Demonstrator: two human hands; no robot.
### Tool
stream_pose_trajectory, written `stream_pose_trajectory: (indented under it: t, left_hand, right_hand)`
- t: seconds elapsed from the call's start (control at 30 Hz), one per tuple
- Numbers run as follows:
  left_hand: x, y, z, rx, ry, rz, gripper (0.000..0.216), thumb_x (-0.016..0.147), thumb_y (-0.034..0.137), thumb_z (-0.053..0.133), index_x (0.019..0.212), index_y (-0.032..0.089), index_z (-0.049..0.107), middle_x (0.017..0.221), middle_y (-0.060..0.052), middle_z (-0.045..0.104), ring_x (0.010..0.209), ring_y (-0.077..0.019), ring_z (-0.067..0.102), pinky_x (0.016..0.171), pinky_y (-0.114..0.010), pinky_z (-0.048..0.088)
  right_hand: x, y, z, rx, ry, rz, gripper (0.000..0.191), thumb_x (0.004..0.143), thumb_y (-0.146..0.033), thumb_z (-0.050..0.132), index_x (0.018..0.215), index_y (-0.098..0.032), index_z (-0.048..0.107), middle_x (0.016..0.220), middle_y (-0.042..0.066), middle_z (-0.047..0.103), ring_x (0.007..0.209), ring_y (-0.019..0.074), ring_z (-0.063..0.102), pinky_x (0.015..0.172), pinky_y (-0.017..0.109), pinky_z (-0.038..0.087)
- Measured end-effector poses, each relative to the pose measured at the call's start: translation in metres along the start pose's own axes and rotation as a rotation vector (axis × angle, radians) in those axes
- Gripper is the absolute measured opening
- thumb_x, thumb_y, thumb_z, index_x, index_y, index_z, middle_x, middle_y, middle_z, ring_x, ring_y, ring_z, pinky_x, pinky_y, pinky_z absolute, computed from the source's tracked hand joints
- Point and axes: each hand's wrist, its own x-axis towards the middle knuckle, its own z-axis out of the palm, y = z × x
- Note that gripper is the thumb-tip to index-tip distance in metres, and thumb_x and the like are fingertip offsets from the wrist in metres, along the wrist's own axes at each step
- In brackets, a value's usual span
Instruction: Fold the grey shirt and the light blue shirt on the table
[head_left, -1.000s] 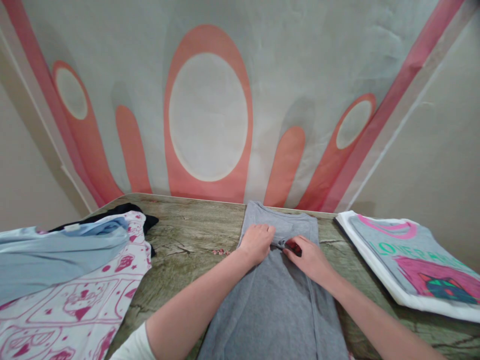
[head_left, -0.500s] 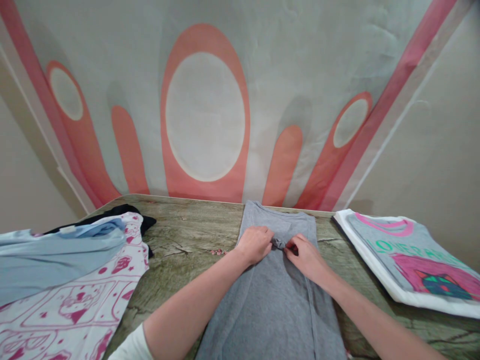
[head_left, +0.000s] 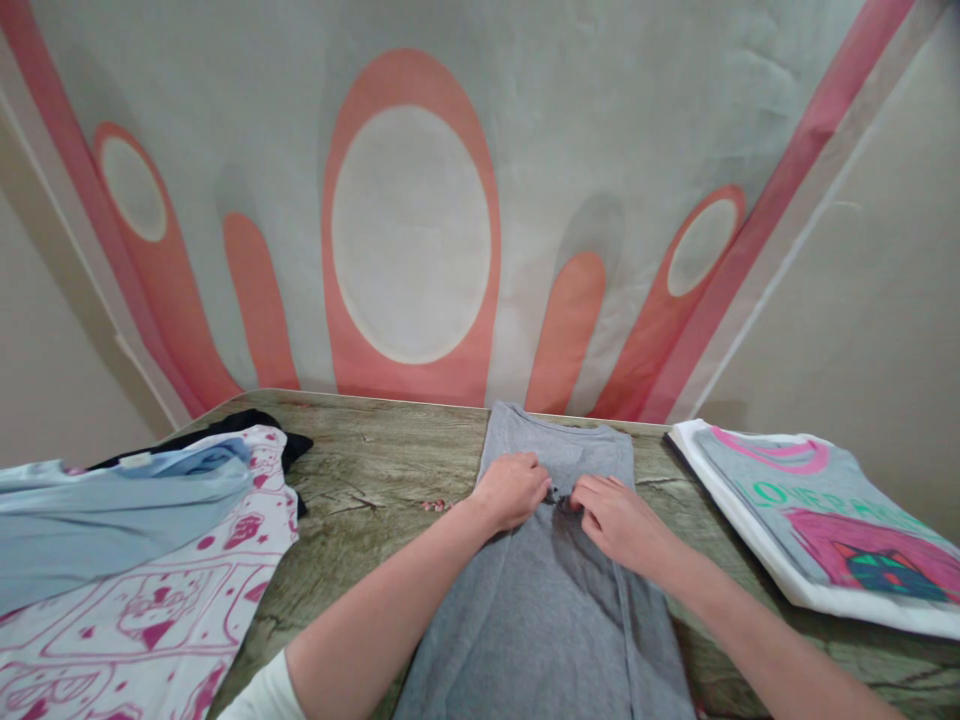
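Observation:
A grey shirt (head_left: 532, 620) lies lengthwise in front of me, its neckline at the far end and its sides folded in. Below the neckline, a small gathered bit of darker fabric (head_left: 560, 500) shows between my hands. My left hand (head_left: 514, 490) is closed, its fingers pinching the shirt just left of that gather. From the right, my right hand (head_left: 613, 518) pinches the cloth at the gather's other side with curled fingers. The fingertips are partly hidden, so the exact grip is hard to see.
At the left lie a light blue garment (head_left: 112, 540), a white garment with magenta print (head_left: 157, 620) and black cloth (head_left: 296, 448). Folded shirts (head_left: 817, 520), a grey one with pink collar on top, are stacked at right. A wall (head_left: 540, 150) stands behind the wood-patterned table (head_left: 360, 450).
My right hand has turned so its fingers curl down over the cloth, where thumb and finger formed a loop before. The gather looks flatter; my left hand has barely shifted.

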Motion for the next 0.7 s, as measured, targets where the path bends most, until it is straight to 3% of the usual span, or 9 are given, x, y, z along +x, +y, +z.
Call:
stream_pose_trajectory:
  t: [0.13, 0.27, 0.37, 0.47, 0.6, 0.7]
  left_hand:
    - [0.0, -0.001, 0.001, -0.032, -0.012, 0.017, 0.032, 0.092, 0.035, 0.036, 0.089, 0.019, 0.064, 0.087, -0.007, 0.057, 0.086, -0.0198, 0.055, 0.078, -0.031, 0.043]
    - [0.001, -0.004, -0.004, -0.047, -0.025, -0.045, 0.033, 0.091, 0.036, 0.037, 0.089, 0.018, 0.065, 0.09, -0.009, 0.058, 0.089, -0.0216, 0.056, 0.081, -0.032, 0.043]
    - [0.002, -0.012, -0.017, -0.047, -0.009, -0.215, 0.028, 0.089, 0.032, 0.041, 0.098, 0.017, 0.063, 0.099, -0.012, 0.059, 0.095, -0.023, 0.057, 0.082, -0.033, 0.044]
    - [-0.002, -0.027, -0.035, -0.077, -0.058, -0.406, 0.025, 0.085, 0.024, 0.046, 0.104, 0.016, 0.061, 0.106, -0.014, 0.06, 0.098, -0.0236, 0.057, 0.083, -0.033, 0.044]
    - [-0.019, -0.044, -0.052, -0.209, -0.24, -0.676, 0.018, 0.077, 0.019, 0.053, 0.087, 0.012, 0.066, 0.094, -0.016, 0.065, 0.095, -0.0262, 0.06, 0.08, -0.031, 0.046]
    - [-0.039, -0.046, -0.052, -0.276, -0.304, -0.768, 0.019, 0.078, 0.022, 0.051, 0.072, 0.01, 0.065, 0.076, -0.014, 0.067, 0.077, -0.022, 0.065, 0.068, -0.026, 0.049]
  right_hand:
    - [0.002, 0.002, 0.002, 0.085, 0.105, 0.092, 0.022, 0.081, -0.009, 0.038, 0.085, -0.019, 0.057, 0.085, 0.004, 0.061, 0.082, 0.0184, 0.055, 0.078, 0.033, 0.04]
    - [0.004, 0.011, 0.018, 0.167, 0.148, 0.064, 0.028, 0.089, -0.023, 0.037, 0.11, -0.018, 0.055, 0.112, 0.008, 0.059, 0.105, 0.0206, 0.052, 0.091, 0.037, 0.04]
    - [0.004, 0.017, 0.03, 0.173, 0.079, -0.02, 0.037, 0.09, -0.033, 0.04, 0.122, -0.019, 0.05, 0.128, 0.01, 0.051, 0.119, 0.0235, 0.043, 0.097, 0.043, 0.036]
    - [0.003, 0.018, 0.035, 0.169, 0.07, -0.025, 0.041, 0.089, -0.038, 0.041, 0.124, -0.019, 0.05, 0.132, 0.01, 0.047, 0.122, 0.025, 0.041, 0.098, 0.045, 0.036]
    - [0.002, 0.017, 0.035, 0.176, 0.092, -0.011, 0.039, 0.09, -0.039, 0.039, 0.122, -0.02, 0.052, 0.13, 0.01, 0.05, 0.12, 0.0244, 0.043, 0.096, 0.045, 0.037]
    - [0.002, 0.017, 0.037, 0.173, 0.106, 0.004, 0.039, 0.091, -0.039, 0.037, 0.12, -0.02, 0.054, 0.129, 0.009, 0.051, 0.12, 0.024, 0.043, 0.096, 0.045, 0.037]
